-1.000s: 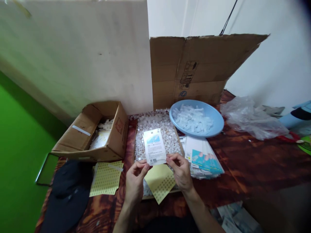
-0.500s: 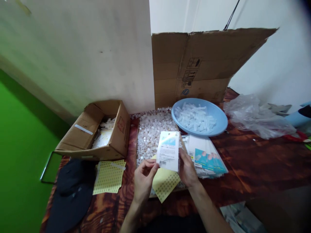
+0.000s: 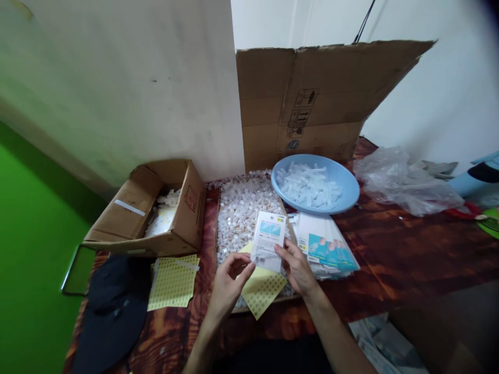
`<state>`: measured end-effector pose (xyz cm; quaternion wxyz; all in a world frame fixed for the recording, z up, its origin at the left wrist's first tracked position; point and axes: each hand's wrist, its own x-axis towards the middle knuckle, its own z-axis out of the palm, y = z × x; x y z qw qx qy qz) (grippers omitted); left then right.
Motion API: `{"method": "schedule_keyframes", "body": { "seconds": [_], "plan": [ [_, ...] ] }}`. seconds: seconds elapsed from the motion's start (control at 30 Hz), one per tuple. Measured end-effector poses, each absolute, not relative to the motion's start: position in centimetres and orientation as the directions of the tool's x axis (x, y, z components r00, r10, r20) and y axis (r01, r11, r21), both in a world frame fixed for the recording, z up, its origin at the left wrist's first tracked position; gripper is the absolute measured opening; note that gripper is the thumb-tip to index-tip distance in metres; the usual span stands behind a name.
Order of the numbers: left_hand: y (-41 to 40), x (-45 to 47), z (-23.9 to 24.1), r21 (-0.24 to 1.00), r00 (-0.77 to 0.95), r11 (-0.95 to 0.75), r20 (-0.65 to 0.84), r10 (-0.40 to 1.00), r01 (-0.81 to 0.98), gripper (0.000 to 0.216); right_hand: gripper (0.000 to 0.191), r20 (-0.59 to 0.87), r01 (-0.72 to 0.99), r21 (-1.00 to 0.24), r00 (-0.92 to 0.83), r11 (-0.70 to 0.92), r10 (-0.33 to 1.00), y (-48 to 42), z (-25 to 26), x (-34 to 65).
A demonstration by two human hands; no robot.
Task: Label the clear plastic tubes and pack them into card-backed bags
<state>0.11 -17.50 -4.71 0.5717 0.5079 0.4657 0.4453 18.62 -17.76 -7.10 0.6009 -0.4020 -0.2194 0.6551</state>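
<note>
My right hand (image 3: 297, 268) pinches the lower edge of a small white printed packet (image 3: 268, 240) with a blue patch, holding it upright over a tray of small white pieces (image 3: 241, 208). My left hand (image 3: 230, 280) is just left of the packet, thumb and fingers curled toward its lower corner, apparently touching it. A yellow dotted sticker sheet (image 3: 262, 290) lies under both hands on the tray. A stack of similar blue-and-white packets (image 3: 325, 246) lies to the right.
A blue bowl (image 3: 343, 179) of clear plastic pieces sits behind the stack. An open cardboard box (image 3: 152, 208) stands at left, a large cardboard sheet (image 3: 312, 98) at the back. Another yellow sheet (image 3: 173, 283), a black cap (image 3: 109, 311) and crumpled plastic (image 3: 401, 182) lie around.
The packet moved from centre to the right and tilted, held mainly by my right hand. My left hand's grip loosened to its lower corner.
</note>
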Motion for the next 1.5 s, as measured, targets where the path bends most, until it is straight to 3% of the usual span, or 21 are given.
{"method": "schedule_keyframes", "body": {
  "seconds": [0.23, 0.43, 0.57, 0.67, 0.87, 1.1, 1.3, 1.5],
  "plan": [
    [-17.7, -0.2, -5.3, 0.990, 0.097, -0.075, 0.064, 0.993, 0.117, 0.019, 0.045, -0.314, -0.560, -0.798, 0.073, -0.221, 0.947, -18.2, -7.7, 18.7],
    [-17.1, -0.7, -4.8, 0.962, 0.246, -0.168, 0.113, 0.963, 0.216, 0.013, 0.057, -0.314, -0.641, -0.737, 0.043, -0.215, 0.948, -18.1, -7.1, 17.9],
    [-17.5, -0.8, -4.0, 0.890, 0.187, -0.334, 0.287, 0.939, 0.309, 0.004, 0.056, -0.294, -0.632, -0.757, 0.106, -0.164, 0.950, -17.7, -6.7, 17.4],
    [-18.2, -0.9, -3.1, 0.802, 0.212, -0.487, 0.439, 0.873, 0.347, 0.010, 0.048, -0.309, -0.654, -0.738, 0.106, -0.167, 0.945, -17.5, -6.2, 17.4],
    [-18.6, -2.1, -2.0, 0.620, 0.421, -0.707, 0.572, 0.704, 0.340, 0.018, 0.040, -0.336, -0.669, -0.703, 0.013, -0.241, 0.942, -17.2, -5.5, 17.7],
    [-18.8, -2.4, -1.4, 0.599, 0.514, -0.756, 0.577, 0.635, 0.262, 0.015, 0.037, -0.330, -0.659, -0.685, -0.101, -0.312, 0.938, -17.4, -5.1, 18.4],
    [-18.7, -1.7, -0.3, 0.500, 0.579, -0.842, 0.633, 0.514, 0.200, 0.017, 0.043, -0.360, -0.645, -0.683, -0.112, -0.343, 0.926, -17.5, -4.3, 19.1],
    [-19.0, -1.1, 0.3, 0.548, 0.593, -0.830, 0.635, 0.495, 0.105, 0.015, 0.034, -0.349, -0.628, -0.680, -0.177, -0.379, 0.920, -17.6, -3.1, 19.7]
  ]
}}
